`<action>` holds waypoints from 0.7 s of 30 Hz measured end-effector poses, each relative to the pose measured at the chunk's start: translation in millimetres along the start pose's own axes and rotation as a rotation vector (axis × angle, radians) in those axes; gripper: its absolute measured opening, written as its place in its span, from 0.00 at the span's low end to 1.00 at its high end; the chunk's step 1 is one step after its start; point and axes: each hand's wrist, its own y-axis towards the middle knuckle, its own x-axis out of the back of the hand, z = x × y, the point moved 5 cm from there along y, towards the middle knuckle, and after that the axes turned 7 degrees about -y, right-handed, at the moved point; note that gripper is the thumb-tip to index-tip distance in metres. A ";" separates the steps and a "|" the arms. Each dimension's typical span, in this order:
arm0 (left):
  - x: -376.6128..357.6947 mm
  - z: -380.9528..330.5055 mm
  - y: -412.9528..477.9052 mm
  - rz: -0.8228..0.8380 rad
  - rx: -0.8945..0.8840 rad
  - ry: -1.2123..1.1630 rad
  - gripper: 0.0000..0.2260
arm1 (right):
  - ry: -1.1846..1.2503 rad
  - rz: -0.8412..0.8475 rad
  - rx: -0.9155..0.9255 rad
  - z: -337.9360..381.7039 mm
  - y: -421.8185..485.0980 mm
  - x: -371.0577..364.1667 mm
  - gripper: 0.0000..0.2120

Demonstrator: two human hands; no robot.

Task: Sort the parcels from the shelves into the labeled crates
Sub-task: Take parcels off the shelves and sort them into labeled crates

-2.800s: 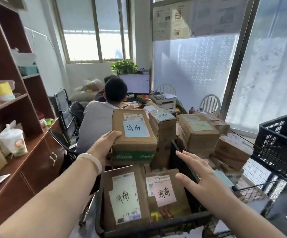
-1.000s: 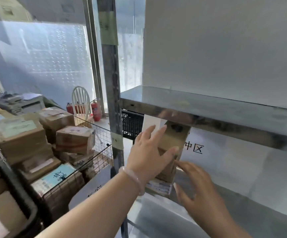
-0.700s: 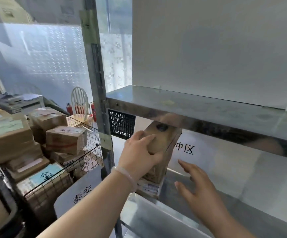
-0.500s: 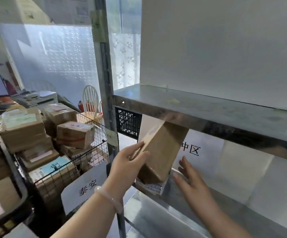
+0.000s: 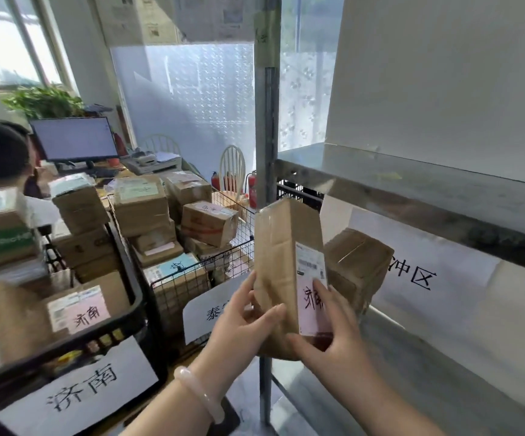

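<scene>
Parcel (image 5: 286, 262) stands upright just beside the shelf (image 5: 412, 177), left hand (image 5: 242, 322) and right hand (image 5: 330, 328) both curled round its lower end (label being read), so next it likely swings left into the matching black crate (image 5: 135, 297).

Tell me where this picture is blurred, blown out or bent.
Head view: the window at upper left is blown out to white. Head view: the black crate at lower left is smeared by motion blur, while the held parcel is fairly sharp. Head view: the steel shelf carries a hazy sheen, and the wide lens tilts the window frames near the edge.
</scene>
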 end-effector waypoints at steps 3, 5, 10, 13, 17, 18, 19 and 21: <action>9.9 -4.3 -7.7 -0.042 -0.010 -0.005 0.45 | -0.155 0.019 0.119 18.5 -3.2 -14.6 0.45; 22.7 -5.0 -12.4 -0.109 -0.025 -0.063 0.43 | -0.212 0.066 0.157 27.9 -3.1 -24.8 0.45; 63.3 -9.6 -22.8 -0.209 -0.054 -0.088 0.45 | -0.196 0.208 0.191 51.5 2.2 -56.0 0.44; 93.8 -18.7 -31.3 -0.229 -0.079 -0.050 0.48 | -0.144 0.220 0.226 71.8 11.4 -73.0 0.41; 153.5 -35.7 -44.4 -0.342 -0.102 0.089 0.35 | -0.197 0.262 0.286 104.0 28.5 -104.8 0.38; 172.4 -37.7 -48.2 -0.398 -0.097 0.136 0.35 | -0.212 0.279 0.299 112.5 32.0 -114.9 0.37; 191.3 -38.5 -52.2 -0.450 -0.093 0.173 0.34 | -0.233 0.299 0.311 120.7 35.6 -126.2 0.36; 226.1 -40.5 -60.7 -0.523 -0.106 0.221 0.31 | -0.287 0.349 0.338 136.1 44.2 -152.1 0.36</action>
